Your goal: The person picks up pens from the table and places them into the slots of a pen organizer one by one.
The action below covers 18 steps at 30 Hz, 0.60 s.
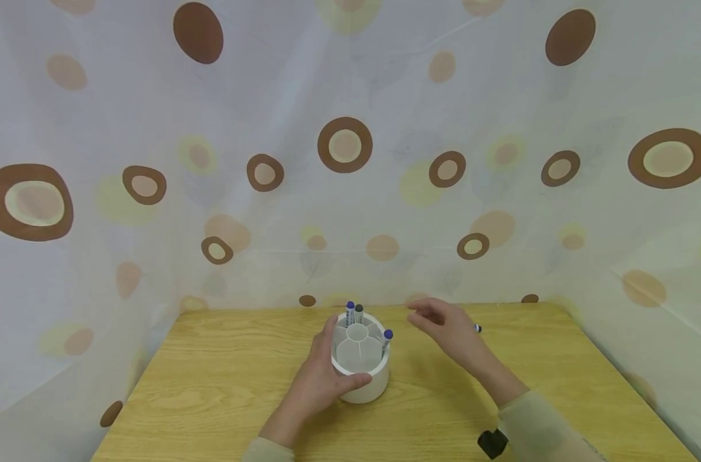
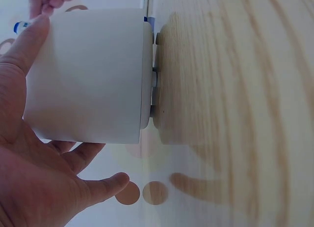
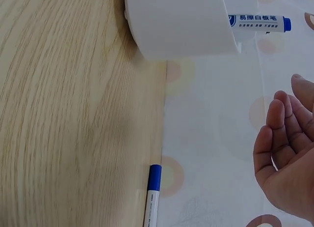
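Observation:
A round white pen holder (image 1: pixel 364 388) with several compartments stands on the table. My left hand (image 1: pixel 318 375) grips it from the left, thumb near the front rim and fingers round the far side. Inside the holder, a blue-ended whiteboard marker (image 1: pixel 350 313) and a black-ended marker (image 1: pixel 358 313) stand side by side at the back. Another blue-ended marker (image 3: pixel 260 23) leans out at the right side. To the right of the holder my right hand (image 1: pixel 447 327) hovers with loosely bent fingers and nothing between them. A marker (image 3: pixel 153 195) with a blue cap lies beyond it, mostly hidden in the head view.
The wooden table (image 1: pixel 211 385) ends at the back against a pale sheet (image 1: pixel 385 212) with brown and yellow dots, which also hangs along both sides. A small black object (image 1: pixel 492 443) sits by the right sleeve (image 1: pixel 543 423).

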### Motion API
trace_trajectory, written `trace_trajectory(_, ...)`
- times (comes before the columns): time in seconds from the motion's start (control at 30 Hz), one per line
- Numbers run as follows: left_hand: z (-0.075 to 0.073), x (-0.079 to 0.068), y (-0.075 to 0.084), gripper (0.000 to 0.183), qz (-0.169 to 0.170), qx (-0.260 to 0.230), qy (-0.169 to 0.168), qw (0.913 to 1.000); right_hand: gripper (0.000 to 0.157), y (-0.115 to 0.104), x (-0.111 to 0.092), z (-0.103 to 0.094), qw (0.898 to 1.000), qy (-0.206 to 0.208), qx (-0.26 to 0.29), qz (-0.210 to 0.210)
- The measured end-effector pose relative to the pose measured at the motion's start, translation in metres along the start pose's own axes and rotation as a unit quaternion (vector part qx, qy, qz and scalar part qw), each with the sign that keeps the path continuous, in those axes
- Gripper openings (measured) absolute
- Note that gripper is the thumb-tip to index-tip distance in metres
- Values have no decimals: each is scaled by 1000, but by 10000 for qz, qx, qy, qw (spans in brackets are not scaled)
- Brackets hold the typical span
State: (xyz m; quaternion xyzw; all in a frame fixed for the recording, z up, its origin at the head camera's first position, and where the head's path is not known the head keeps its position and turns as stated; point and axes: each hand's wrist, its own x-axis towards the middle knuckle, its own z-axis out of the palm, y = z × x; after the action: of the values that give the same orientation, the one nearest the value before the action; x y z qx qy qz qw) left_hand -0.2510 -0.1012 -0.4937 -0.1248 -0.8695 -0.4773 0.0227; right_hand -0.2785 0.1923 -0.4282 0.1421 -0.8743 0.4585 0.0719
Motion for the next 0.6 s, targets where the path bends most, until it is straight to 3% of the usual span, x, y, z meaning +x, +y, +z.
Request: trace_trajectory(0.6, -1, -1, 2, 129, 24, -59, -42, 10000, 47, 34, -8, -23, 9996, 113, -144, 232)
